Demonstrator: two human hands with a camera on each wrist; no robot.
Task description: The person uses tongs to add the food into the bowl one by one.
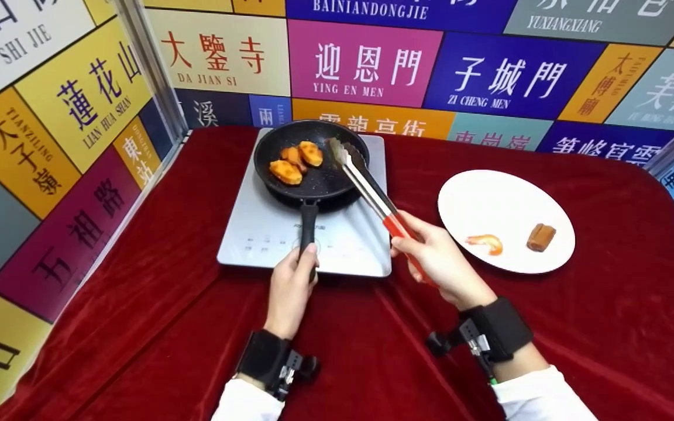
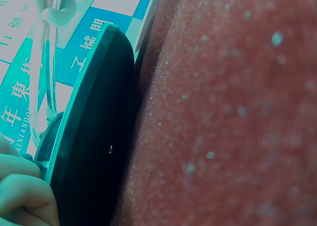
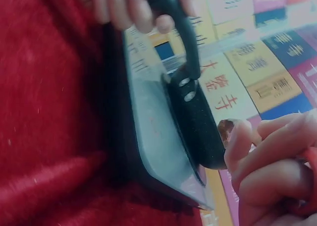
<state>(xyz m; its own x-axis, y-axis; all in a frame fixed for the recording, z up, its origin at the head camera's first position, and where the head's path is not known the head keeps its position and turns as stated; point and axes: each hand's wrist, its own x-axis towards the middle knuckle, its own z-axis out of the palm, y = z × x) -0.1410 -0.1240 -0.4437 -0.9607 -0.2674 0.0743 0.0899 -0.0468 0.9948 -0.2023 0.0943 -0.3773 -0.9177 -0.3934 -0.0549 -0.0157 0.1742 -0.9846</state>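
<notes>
A black frying pan (image 1: 319,175) stands on a silver induction cooktop (image 1: 267,228) and holds three orange-brown food pieces (image 1: 296,161). My left hand (image 1: 291,283) grips the pan's black handle (image 1: 308,225); its curled fingers (image 2: 22,196) show in the left wrist view beside the cooktop's dark edge (image 2: 94,137). My right hand (image 1: 439,257) holds red-handled metal tongs (image 1: 366,184), whose tips hang over the pan's right side with nothing in them. The right wrist view shows the pan (image 3: 198,132), its handle (image 3: 181,32) and my right fingers (image 3: 262,151).
A white plate (image 1: 501,204) to the right of the cooktop carries a shrimp (image 1: 486,241) and a brown food piece (image 1: 540,237). Red cloth (image 1: 606,327) covers the table. Walls of coloured sign panels (image 1: 366,64) close off the back and left.
</notes>
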